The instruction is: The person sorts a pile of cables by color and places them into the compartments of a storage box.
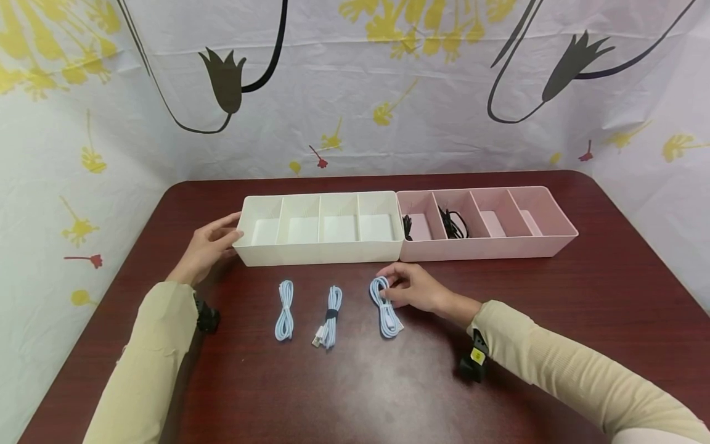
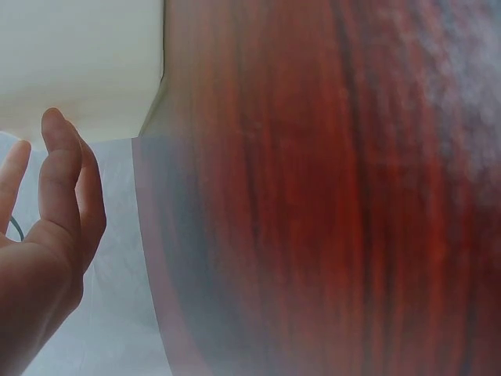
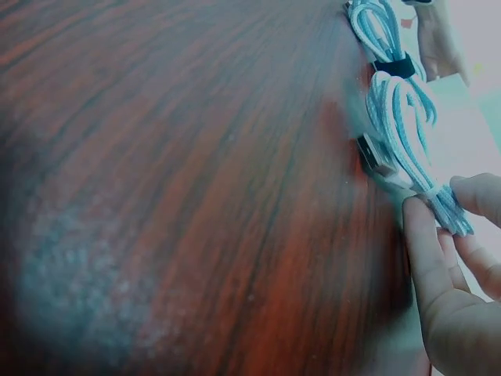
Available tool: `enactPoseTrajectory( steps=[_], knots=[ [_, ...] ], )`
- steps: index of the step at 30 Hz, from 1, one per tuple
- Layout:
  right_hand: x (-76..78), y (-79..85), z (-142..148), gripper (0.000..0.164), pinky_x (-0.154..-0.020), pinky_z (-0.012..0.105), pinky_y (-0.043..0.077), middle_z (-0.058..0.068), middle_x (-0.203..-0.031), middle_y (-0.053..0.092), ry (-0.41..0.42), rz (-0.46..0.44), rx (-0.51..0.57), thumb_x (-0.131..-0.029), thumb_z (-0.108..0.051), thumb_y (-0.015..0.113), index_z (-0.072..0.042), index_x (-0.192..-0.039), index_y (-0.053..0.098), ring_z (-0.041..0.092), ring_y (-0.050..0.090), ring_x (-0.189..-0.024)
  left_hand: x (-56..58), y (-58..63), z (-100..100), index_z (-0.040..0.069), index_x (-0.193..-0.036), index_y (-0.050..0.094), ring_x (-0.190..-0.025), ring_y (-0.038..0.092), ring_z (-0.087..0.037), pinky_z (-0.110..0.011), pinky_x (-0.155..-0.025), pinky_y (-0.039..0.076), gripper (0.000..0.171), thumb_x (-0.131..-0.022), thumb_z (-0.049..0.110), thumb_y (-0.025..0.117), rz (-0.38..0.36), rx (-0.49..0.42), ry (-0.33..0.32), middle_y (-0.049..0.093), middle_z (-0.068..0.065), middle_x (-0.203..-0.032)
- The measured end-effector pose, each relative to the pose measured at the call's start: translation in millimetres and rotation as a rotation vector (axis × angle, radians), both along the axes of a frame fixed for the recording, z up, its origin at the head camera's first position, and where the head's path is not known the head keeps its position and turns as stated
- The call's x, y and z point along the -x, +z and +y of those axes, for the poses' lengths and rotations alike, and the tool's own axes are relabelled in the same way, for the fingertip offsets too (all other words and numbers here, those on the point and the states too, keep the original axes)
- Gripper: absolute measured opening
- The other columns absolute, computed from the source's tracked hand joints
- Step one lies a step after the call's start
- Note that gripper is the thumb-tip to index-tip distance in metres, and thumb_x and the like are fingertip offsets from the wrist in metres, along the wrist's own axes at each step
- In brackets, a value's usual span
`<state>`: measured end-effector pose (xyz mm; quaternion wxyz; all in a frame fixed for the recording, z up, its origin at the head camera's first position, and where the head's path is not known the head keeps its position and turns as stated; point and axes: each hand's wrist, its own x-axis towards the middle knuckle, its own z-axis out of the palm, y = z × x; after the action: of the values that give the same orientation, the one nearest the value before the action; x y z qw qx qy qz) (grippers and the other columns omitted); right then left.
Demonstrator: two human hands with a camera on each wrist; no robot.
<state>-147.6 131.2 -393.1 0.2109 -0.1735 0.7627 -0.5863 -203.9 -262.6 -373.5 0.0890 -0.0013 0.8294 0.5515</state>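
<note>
In the head view my right hand [image 1: 413, 288] pinches the upper end of a coiled light-blue charging cable [image 1: 386, 314], thumb on one side and fingers on the other. The right wrist view shows this cable [image 3: 403, 129] with its USB plug hanging at the side. My left hand [image 1: 208, 243] touches the left end of the white divided box [image 1: 322, 254], fingers fairly straight. In the left wrist view its fingertips meet the box wall [image 2: 86, 55]. Left of the held cable lie a light-blue cable with a black strap [image 1: 334, 300] and another light-blue coil [image 1: 285, 311].
A pink divided box [image 1: 482, 248] stands end to end with the white one. Black cables [image 1: 453, 223] lie in its two leftmost compartments. Both boxes stand towards the back of the dark red wooden table [image 1: 249, 394], before a patterned white cloth [image 1: 355, 80].
</note>
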Motion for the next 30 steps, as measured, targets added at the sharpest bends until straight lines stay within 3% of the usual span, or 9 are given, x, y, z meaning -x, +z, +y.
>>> enactPoseTrajectory(
  steps=[16,30],
  knots=[
    [-2.7,-1.3,2.6,0.034,-0.061,0.036,0.052,0.014,-0.087,0.052,-0.026,-0.019,-0.003,-0.079,0.003,0.061,0.012,-0.11,0.05,0.014,0.057,-0.07,-0.3,0.2,1.2,0.022,-0.14,0.029,-0.104,0.047,-0.019,-0.039,-0.087,0.043,0.06,-0.087,0.039,0.052,0.0,0.007,0.004,0.041,-0.016,-0.127],
    [-1.0,4.5,4.8,0.033,-0.058,0.036,0.052,0.013,-0.084,0.052,0.003,0.006,0.004,-0.078,0.007,0.06,0.014,-0.108,0.05,0.014,0.057,-0.068,-1.2,0.9,0.8,0.022,-0.14,0.03,-0.105,0.046,-0.019,-0.037,-0.087,0.043,0.061,-0.086,0.04,0.053,-0.002,0.0,0.005,0.04,-0.016,-0.127]
  ],
)
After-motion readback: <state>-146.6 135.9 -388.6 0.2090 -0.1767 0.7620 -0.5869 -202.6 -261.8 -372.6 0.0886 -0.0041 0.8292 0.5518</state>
